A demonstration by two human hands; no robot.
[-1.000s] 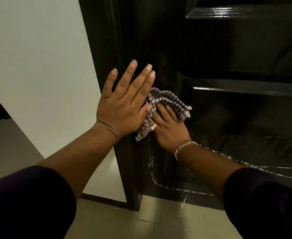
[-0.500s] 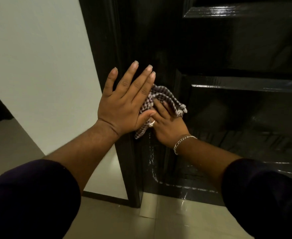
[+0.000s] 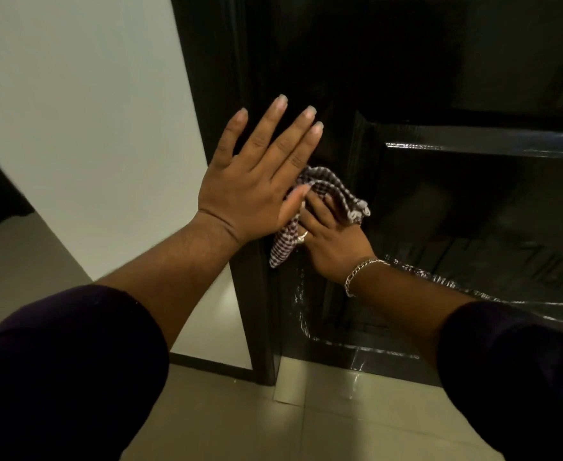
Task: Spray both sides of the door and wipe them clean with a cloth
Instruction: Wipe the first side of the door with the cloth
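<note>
A dark, glossy panelled door (image 3: 456, 201) fills the right half of the view, wet streaks shining on its lower panel. My left hand (image 3: 257, 181) lies flat with straight fingers against the door's left stile, near its edge. Just right of it, my right hand (image 3: 331, 241), with a ring and a wrist chain, presses a checked cloth (image 3: 326, 197) against the door. The cloth bunches above the fingers and a corner hangs below the left thumb. No spray bottle is in view.
A white wall (image 3: 90, 128) stands to the left of the door frame, with a dark skirting strip at its foot. Pale floor tiles (image 3: 323, 414) run below the door. A dark opening shows at the far left edge.
The right hand and cloth slid slightly up and left on the door, then back down a little. The left hand stayed flat in about the same place.
</note>
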